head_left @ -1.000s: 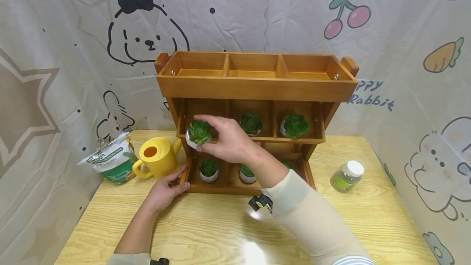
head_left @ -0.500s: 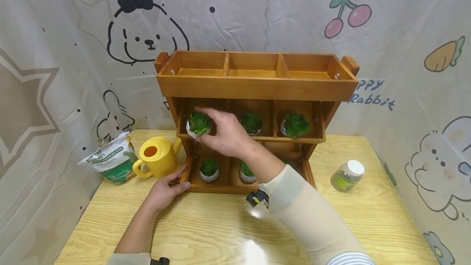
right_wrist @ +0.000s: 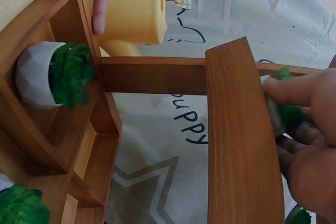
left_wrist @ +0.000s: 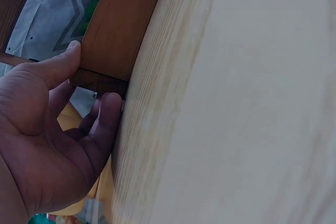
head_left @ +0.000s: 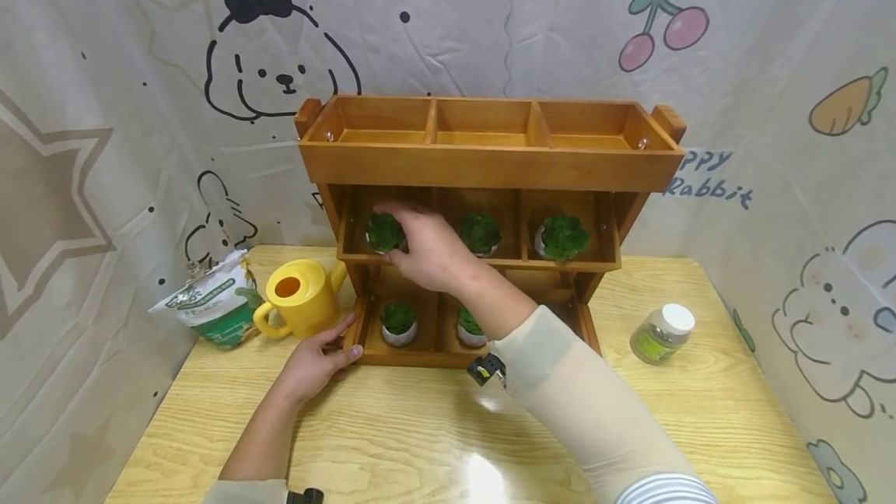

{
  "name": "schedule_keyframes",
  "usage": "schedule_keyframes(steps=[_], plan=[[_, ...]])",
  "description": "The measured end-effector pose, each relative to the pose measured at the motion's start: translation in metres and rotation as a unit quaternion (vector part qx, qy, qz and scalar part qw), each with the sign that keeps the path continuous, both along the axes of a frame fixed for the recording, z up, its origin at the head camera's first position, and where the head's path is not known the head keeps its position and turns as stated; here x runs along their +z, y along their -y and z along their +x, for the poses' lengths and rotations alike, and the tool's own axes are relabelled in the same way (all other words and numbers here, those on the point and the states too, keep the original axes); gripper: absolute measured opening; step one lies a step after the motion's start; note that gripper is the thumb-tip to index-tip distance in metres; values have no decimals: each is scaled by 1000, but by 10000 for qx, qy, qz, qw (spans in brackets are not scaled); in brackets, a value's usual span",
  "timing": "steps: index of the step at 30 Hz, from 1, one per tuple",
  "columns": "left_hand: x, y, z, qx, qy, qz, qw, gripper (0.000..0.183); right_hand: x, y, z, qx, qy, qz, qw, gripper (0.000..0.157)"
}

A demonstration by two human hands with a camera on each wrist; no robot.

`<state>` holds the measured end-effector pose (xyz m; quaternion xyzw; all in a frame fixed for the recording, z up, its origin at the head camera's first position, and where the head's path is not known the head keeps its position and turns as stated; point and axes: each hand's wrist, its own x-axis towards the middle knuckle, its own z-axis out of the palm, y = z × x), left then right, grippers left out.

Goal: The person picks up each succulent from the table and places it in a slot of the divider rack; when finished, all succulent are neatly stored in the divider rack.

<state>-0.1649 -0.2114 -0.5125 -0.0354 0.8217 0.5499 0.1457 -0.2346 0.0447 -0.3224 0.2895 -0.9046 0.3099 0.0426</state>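
Note:
My right hand (head_left: 437, 251) grips a small potted succulent (head_left: 385, 233) in the left compartment of the middle tier of a wooden plant shelf (head_left: 490, 167). In the right wrist view, thumb and fingers are around its white pot (right_wrist: 274, 111), partly hidden behind the tier's front board (right_wrist: 236, 135). My left hand (head_left: 311, 368) pinches the bottom tier's left front corner. The left wrist view has the thumb on top of that wooden corner (left_wrist: 102, 80) and the fingers at its side. Two more succulents stand in the middle tier, the centre one (head_left: 479, 234) and right one (head_left: 562, 237).
Bottom-tier succulents (head_left: 398, 323) stand below, one partly behind the right arm. A yellow watering can (head_left: 304, 302) and a green-white bag (head_left: 213, 306) sit left. A white-lidded jar (head_left: 661, 335) stands right. Above, the top tier (head_left: 483, 123) has three compartments. A printed cloth (head_left: 448, 22) hangs behind.
My right hand has moved the succulent up and back from in front of the middle tier into its left compartment. My left hand has stayed on the corner.

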Motion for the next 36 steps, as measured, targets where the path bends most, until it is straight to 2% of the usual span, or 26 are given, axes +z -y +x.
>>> schedule_keyframes(steps=[8, 27, 36], plan=[[2, -2, 0, -19, -43, 9, 10000, 74, 1, 0, -1, 85, -65, 284, 9995, 63], [4, -2, 2, -15, -30, 72, 10000, 72, -5, -7, 11, 108, -299, -275, 9991, 67], [2, -2, 1, 8, -56, 98, 9999, 72, -7, -7, 12, 67, -339, -12, 9994, 73]])
